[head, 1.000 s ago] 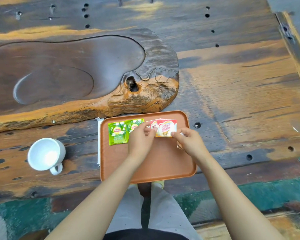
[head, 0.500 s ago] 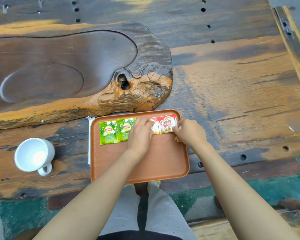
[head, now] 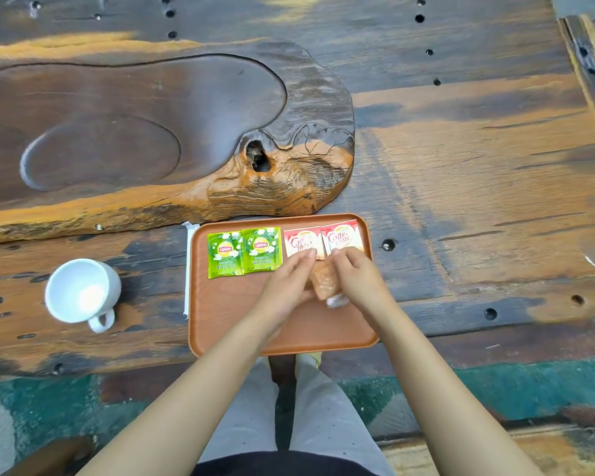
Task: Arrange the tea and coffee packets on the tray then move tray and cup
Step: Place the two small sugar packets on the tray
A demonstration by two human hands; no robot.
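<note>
An orange-brown tray (head: 241, 324) lies on the wooden table near its front edge. Along its far side lie two green Lipton tea packets (head: 244, 252) side by side, then two red-and-white Coffee-mate packets (head: 323, 239). My left hand (head: 285, 286) and my right hand (head: 359, 278) meet over the middle of the tray. Between them they hold a small clear packet of orange-brown granules (head: 325, 283) with a white end. A white cup (head: 81, 292) stands on the table left of the tray, its handle toward me.
A large carved dark wooden tea board (head: 134, 132) lies behind the tray and cup. A thin white strip (head: 186, 269) lies along the tray's left edge. The table has several round holes (head: 388, 244). My legs show below the table's front edge.
Both hands have drawn back from the Coffee-mate packets, which now lie flat in the row. The small orange-brown packet has come up between my hands over the tray's middle.
</note>
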